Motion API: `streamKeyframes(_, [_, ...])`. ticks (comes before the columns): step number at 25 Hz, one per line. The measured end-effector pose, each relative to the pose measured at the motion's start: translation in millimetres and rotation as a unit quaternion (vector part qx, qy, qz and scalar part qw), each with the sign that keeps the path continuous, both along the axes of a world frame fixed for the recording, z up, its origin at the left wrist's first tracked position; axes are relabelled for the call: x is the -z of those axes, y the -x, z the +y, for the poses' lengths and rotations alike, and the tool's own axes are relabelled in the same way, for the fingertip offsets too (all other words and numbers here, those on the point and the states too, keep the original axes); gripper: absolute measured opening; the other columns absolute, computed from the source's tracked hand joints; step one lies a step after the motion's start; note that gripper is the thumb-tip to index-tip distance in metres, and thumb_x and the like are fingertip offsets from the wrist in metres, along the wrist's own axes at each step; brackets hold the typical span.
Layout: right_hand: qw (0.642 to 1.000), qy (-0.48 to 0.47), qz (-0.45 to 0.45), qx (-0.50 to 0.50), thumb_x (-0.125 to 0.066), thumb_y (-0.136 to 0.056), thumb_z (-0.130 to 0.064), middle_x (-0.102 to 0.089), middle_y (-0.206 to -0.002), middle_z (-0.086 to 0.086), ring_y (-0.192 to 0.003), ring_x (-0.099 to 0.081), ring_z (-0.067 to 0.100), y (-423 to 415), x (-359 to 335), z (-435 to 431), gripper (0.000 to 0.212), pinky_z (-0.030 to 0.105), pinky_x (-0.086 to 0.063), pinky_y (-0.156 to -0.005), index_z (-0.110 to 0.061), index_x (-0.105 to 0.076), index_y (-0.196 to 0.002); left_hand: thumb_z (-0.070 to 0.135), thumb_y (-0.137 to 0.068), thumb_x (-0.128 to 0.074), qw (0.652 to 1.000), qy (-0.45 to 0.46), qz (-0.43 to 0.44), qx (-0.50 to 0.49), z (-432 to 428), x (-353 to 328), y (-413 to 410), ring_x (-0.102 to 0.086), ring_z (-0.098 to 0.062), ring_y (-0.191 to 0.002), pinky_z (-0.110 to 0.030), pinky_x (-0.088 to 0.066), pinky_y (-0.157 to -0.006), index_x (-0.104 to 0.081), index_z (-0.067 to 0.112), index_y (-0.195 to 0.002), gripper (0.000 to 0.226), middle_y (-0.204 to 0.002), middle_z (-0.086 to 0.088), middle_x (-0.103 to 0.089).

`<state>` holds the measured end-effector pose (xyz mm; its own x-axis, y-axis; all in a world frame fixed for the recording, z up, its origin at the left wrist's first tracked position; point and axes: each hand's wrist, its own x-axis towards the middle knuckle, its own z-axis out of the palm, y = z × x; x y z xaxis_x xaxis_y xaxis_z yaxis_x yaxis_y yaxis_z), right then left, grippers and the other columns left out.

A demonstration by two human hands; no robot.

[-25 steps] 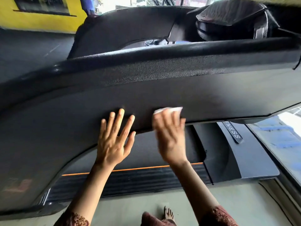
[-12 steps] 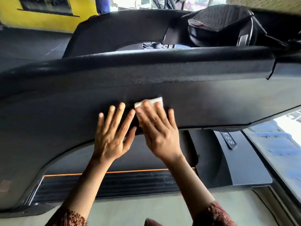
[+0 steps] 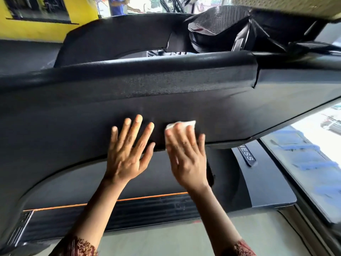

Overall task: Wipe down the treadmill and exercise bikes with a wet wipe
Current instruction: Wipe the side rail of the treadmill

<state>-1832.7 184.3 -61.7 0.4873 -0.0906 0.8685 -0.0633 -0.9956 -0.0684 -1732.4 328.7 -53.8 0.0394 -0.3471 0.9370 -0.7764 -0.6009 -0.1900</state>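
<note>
A wide black treadmill console panel [image 3: 239, 111] fills the middle of the head view, with a padded handlebar [image 3: 147, 71] along its top. My right hand [image 3: 186, 156] presses a white wet wipe [image 3: 181, 125] flat against the panel's lower edge, fingers straight over it. Only the wipe's top edge shows beyond my fingertips. My left hand [image 3: 129, 152] rests beside it on the same panel, fingers spread and flat, holding nothing. The two hands are a few centimetres apart.
Below the panel lies the treadmill deck [image 3: 147, 211] with an orange stripe and a side rail [image 3: 265, 182] bearing a label. A black wrapped console part [image 3: 221, 26] sits upper right. A yellow wall [image 3: 36, 32] and a person in blue [image 3: 116, 6] stand far behind.
My right hand slid the wipe left toward my left hand, then back right a little along the panel edge. My left hand has stayed planted in place.
</note>
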Motion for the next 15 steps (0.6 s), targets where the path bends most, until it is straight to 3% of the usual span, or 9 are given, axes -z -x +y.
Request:
streamKeyframes(2, [0.999,0.008,-0.003,0.036,-0.045,-0.098,-0.022,-0.037,-0.148,0.001,-0.146,-0.016,0.015,12,6,-25,0.046,0.041,-0.012,-0.115,-0.029,-0.035,-0.143,0.032,-0.095,-0.048,1.000,0.003,0.006,0.004,-9,-1,2,-0.007,-0.020,-0.148,-0.040,-0.004,-0.119,-0.021,0.019,-0.152,0.064,-0.161,-0.001,-0.004])
streamKeyframes(5, [0.960,-0.229,-0.132,0.090,-0.030,-0.103,-0.021,-0.024,-0.154,0.011,-0.147,-0.008,0.028,21,-25,-67,0.047,0.038,0.002,-0.117,-0.016,-0.026,-0.149,0.032,-0.096,-0.047,1.000,0.007,0.012,-0.003,-15,-2,4,-0.006,-0.021,-0.148,-0.042,-0.004,-0.119,-0.021,0.019,-0.152,0.063,-0.161,-0.001,-0.005])
streamKeyframes(7, [0.941,-0.279,-0.177,0.077,-0.028,-0.103,-0.020,-0.017,-0.155,0.013,-0.145,-0.004,0.034,13,-49,-68,0.048,0.038,0.004,-0.117,-0.009,-0.020,-0.148,0.032,-0.097,-0.045,1.000,0.011,0.017,-0.006,-17,0,5,-0.006,-0.021,-0.148,-0.043,-0.003,-0.119,-0.020,0.019,-0.152,0.062,-0.161,-0.001,-0.004])
streamKeyframes(10, [0.983,-0.135,-0.121,0.007,-0.028,-0.103,-0.026,-0.021,-0.151,0.007,-0.146,0.001,0.024,-12,-61,-20,0.045,0.035,0.002,-0.117,-0.011,-0.028,-0.146,0.032,-0.098,-0.043,1.000,0.019,0.023,-0.009,-19,2,7,-0.005,-0.022,-0.148,-0.044,-0.002,-0.118,-0.018,0.019,-0.152,0.061,-0.161,-0.001,-0.003])
streamKeyframes(13, [0.997,0.018,-0.078,-0.014,-0.037,-0.101,-0.026,-0.027,-0.148,0.000,-0.146,-0.010,0.014,-13,-54,-18,0.041,0.035,0.000,-0.117,-0.017,-0.037,-0.141,0.032,-0.098,-0.043,0.999,0.012,0.026,-0.013,-18,2,8,-0.005,-0.022,-0.148,-0.044,-0.004,-0.118,-0.018,0.020,-0.152,0.061,-0.161,-0.001,-0.003])
streamKeyframes(15, [0.994,0.008,-0.107,0.028,-0.033,-0.103,-0.027,-0.032,-0.147,0.001,-0.146,-0.012,0.015,-5,-56,-47,0.040,0.036,0.001,-0.118,-0.017,-0.037,-0.141,0.032,-0.097,-0.044,1.000,0.007,0.026,-0.013,-16,1,7,-0.006,-0.021,-0.148,-0.043,-0.005,-0.119,-0.018,0.020,-0.152,0.062,-0.161,-0.001,-0.003])
